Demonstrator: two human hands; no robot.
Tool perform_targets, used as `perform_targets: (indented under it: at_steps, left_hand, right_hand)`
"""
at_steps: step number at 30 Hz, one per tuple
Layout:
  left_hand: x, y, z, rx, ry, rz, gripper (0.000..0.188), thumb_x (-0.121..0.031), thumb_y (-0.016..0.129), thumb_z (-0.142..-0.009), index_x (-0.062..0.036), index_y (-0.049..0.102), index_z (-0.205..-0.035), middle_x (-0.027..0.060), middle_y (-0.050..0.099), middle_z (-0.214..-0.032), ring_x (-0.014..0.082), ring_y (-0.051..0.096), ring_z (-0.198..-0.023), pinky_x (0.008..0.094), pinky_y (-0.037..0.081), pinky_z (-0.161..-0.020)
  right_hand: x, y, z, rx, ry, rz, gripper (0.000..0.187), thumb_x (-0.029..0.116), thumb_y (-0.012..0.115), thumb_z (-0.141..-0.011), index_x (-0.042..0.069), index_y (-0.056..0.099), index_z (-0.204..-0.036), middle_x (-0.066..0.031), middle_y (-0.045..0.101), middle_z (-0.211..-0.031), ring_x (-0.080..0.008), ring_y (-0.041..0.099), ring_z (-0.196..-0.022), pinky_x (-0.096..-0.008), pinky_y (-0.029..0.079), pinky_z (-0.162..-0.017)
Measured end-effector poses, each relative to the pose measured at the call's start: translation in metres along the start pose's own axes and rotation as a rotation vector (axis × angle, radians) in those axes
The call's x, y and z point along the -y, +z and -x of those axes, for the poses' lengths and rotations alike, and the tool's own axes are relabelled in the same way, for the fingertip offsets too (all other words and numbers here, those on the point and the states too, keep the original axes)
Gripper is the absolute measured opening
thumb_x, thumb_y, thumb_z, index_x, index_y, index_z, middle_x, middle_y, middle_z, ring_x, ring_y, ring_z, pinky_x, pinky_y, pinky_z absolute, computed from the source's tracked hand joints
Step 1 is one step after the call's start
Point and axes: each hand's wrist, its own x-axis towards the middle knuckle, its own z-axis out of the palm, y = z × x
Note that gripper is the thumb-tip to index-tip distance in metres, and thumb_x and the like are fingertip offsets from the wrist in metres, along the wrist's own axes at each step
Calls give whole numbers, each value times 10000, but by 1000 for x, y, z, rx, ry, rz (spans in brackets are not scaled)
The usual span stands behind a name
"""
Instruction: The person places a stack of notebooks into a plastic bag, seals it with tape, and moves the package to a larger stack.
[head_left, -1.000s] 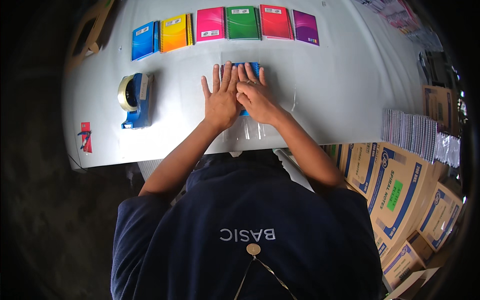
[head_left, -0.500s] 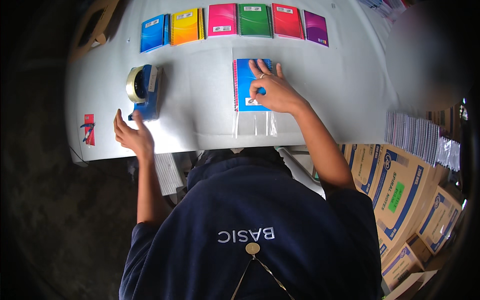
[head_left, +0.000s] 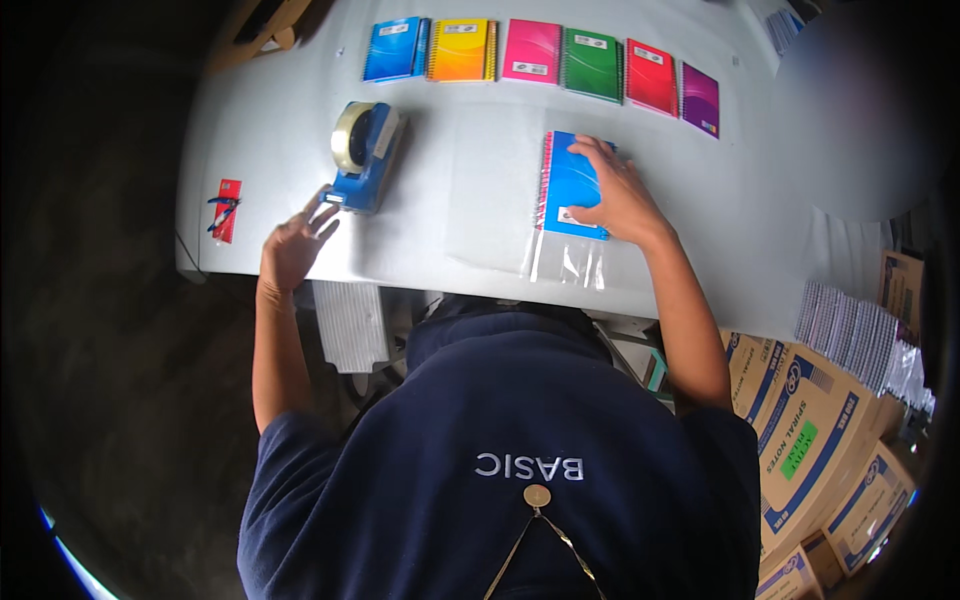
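A blue spiral notebook lies on a clear plastic sheet, whose loose end sticks out toward me. Pink coils show along its left edge. My right hand rests over the notebook's right side, thumb and curved fingers apart, the thumb by a white label. To the left stands a blue tape dispenser with a roll of clear tape. My left hand is at the dispenser's near end, fingers apart and fingertips close to the cutter. Whether they touch the tape I cannot make out.
Several spiral notebooks, among them a yellow one and a green one, form a row along the far side. A red card with a blue tool lies at far left. Cartons and stacked notebooks stand at right.
My left hand has moved to the dispenser's cutter end. My right hand has opened from a thumb-and-finger ring and shifted toward the notebook's right edge. The whole view has shifted.
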Motion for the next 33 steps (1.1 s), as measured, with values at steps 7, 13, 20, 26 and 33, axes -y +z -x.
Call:
perform_targets:
  at_steps: [7, 13, 20, 26, 33]
  left_hand:
    - [-4, 4, -30, -1054, 242, -1080, 210, -208, 658, -860, 0, 690, -858, 52, 631, -646, 89, 566, -557, 221, 456, -515]
    - [15, 216, -128, 185, 2, -739, 261, -235, 631, -886, 19, 690, -874, 79, 646, -698, 106, 563, -567, 226, 464, -534]
    - [54, 274, -197, 377, -297, -2004, 667, -746, 633, -632, -97, 702, -767, 55, 682, -726, 222, 681, -780, 363, 515, -734]
    - [56, 185, -191, 134, -150, -1782, 599, -609, 600, -783, -79, 645, -1060, 125, 645, -1028, 274, 599, -1028, 417, 459, -849]
    - [129, 240, -147, 37, 117, -581, 779, -406, 525, -921, 3, 128, -1452, 212, 265, -1445, 325, 279, -1340, 424, 220, -1093]
  right_hand:
    - [-10, 4, -2, -35, -94, -121, 773, 187, 785, -639, 122, 385, -1298, -50, 340, -1430, -258, 378, -1296, -429, 332, -1041]
    - [-15, 4, -4, -58, -62, -262, 906, 176, 820, -594, 112, 332, -1355, -117, 433, -1369, -297, 443, -1243, -392, 371, -1015]
    - [-18, 3, -7, -92, -94, -178, 1171, 214, 868, -552, 129, 116, -1445, -121, 443, -1367, -319, 476, -1209, -384, 426, -981]
    - [-25, 7, -5, -185, -132, -160, 1183, 453, 808, -624, 100, 58, -1470, -222, 251, -1474, -344, 219, -1382, -517, 105, -1122]
    - [-38, 63, 5, -350, -123, -1162, 850, 465, 602, -860, 22, 159, -1435, -241, 259, -1421, -329, 262, -1340, -443, 214, -1091]
